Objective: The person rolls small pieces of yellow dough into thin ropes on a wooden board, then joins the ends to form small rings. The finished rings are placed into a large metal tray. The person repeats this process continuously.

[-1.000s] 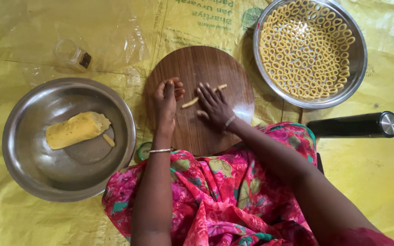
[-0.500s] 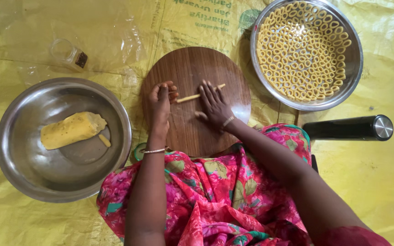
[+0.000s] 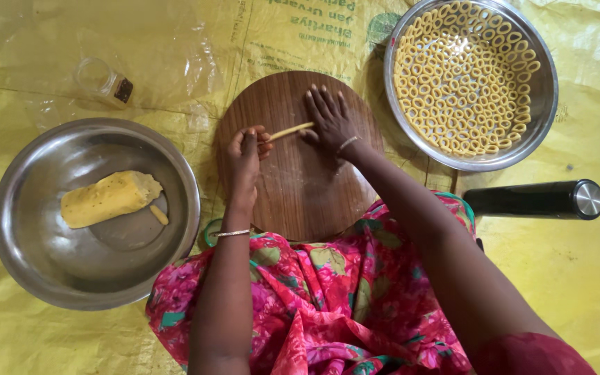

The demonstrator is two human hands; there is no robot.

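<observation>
Over at nine o'clock sits the steel bowl (image 3: 15, 229) with a yellow dough block (image 3: 109, 199) and a small scrap beside it. Up at eleven, a small clear jar (image 3: 105, 82) lies on its side. Centre stage, the round wooden board (image 3: 307, 201): the left hand (image 3: 244, 156) has its fingers curled in, pinching the near end of a thin dough rope (image 3: 292, 130). At one o'clock from it, the right hand (image 3: 331, 121) lies flat, fingers spread, palm pressing the rope's far end, gripping nothing. To do this well, I'd say light, even pressure keeps the rope uniform. At two o'clock, the steel plate (image 3: 543, 118) is crowded with dough rings (image 3: 463, 76). At three, a black flask (image 3: 536, 200) lies on the yellow sheet (image 3: 592, 278).
</observation>
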